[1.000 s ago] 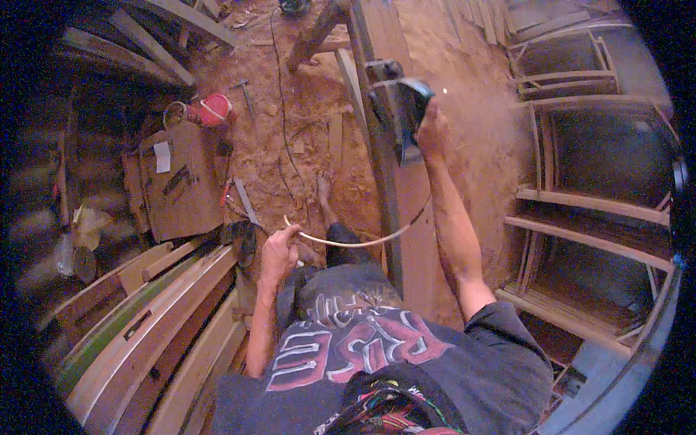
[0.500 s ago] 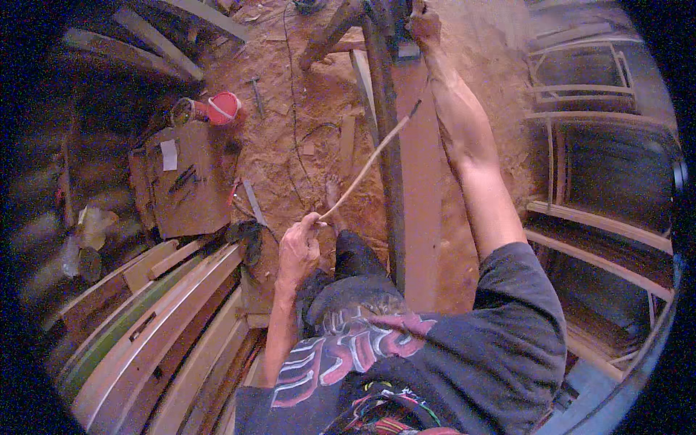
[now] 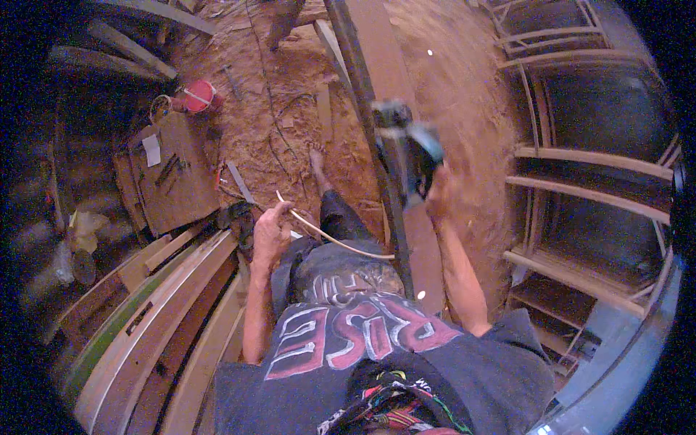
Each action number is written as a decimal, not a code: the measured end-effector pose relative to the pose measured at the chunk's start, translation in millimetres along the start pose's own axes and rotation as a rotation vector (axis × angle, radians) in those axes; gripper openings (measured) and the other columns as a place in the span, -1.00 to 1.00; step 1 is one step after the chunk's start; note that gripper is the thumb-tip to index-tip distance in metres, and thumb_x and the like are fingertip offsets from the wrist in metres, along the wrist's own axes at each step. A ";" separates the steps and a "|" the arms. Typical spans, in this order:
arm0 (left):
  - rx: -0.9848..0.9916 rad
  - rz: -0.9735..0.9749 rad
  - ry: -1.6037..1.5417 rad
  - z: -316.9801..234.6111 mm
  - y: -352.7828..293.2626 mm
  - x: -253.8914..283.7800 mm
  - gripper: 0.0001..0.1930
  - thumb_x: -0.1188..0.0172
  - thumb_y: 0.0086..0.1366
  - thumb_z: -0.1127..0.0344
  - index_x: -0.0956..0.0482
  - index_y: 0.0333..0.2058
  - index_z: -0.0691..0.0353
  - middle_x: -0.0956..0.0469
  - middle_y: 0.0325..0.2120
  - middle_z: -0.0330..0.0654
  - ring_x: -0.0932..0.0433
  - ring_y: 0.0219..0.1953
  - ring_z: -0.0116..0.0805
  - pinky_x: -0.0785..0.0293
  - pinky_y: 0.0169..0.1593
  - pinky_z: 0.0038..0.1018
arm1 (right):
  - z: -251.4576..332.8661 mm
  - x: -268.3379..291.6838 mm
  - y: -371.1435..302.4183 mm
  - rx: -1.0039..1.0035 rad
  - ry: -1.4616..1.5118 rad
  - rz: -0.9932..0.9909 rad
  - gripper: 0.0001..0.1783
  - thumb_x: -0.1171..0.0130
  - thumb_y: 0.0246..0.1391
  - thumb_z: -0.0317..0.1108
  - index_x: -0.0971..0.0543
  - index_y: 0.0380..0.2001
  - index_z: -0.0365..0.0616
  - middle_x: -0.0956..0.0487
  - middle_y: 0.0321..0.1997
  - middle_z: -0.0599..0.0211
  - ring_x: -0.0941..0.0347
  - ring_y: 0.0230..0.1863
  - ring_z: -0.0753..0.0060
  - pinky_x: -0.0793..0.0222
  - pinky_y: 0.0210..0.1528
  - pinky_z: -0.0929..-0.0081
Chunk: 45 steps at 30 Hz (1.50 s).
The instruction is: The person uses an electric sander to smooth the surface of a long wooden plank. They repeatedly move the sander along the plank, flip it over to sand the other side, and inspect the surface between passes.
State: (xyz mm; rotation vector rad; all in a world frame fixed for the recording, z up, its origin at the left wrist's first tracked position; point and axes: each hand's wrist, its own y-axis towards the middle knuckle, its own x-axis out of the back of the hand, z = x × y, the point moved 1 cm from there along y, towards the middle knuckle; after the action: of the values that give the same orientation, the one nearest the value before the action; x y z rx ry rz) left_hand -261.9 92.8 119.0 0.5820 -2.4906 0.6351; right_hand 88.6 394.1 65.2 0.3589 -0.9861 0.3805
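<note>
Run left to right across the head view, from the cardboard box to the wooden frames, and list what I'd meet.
Cardboard box, left hand, pale cord, blue-and-black tool, right hand, wooden frames.

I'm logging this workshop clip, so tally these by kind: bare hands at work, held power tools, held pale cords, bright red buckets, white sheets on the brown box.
Hands, left hand and right hand: 2
Power tool: 1
Pale cord: 1
Red bucket: 1
White sheet: 1
Total: 6
</note>
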 end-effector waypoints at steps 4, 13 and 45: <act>-0.091 0.054 0.029 -20.8 -6.5 -12.3 -0.61 -0.09 0.10 0.56 -0.60 -0.07 0.15 -0.64 -0.27 0.07 -0.62 -0.17 0.10 -0.52 -0.03 -0.10 | 1.9 42.9 -93.6 -0.213 0.253 0.098 -0.44 0.26 0.50 0.01 -0.54 0.04 -0.25 -0.59 -0.17 0.10 -0.48 -0.18 0.24 -0.39 -0.08 0.36; -0.083 0.151 0.009 -25.0 -3.8 -25.6 -0.63 -0.10 0.10 0.57 -0.59 -0.09 0.16 -0.63 -0.31 0.06 -0.62 -0.20 0.09 -0.52 -0.05 -0.10 | 63.6 22.0 23.2 -0.219 0.240 0.083 -0.43 0.25 0.48 0.05 -0.55 -0.03 -0.23 -0.58 -0.24 0.15 -0.47 -0.26 0.26 -0.39 -0.16 0.34; 0.211 -0.083 -0.186 22.2 -46.1 -30.1 -0.56 0.02 0.08 0.64 -0.57 -0.04 0.23 -0.66 -0.21 0.09 -0.65 -0.13 0.09 -0.54 0.01 -0.21 | 147.4 25.0 54.5 -0.253 0.104 0.138 -0.36 0.22 0.43 0.19 -0.60 -0.25 -0.17 -0.55 -0.51 0.32 -0.45 -0.53 0.33 -0.37 -0.45 0.28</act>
State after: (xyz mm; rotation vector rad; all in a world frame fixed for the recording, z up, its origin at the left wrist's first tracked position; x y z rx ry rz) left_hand -222.9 52.3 99.9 0.8542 -2.5717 0.8521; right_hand -32.3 378.1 167.4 0.0422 -0.9466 0.3898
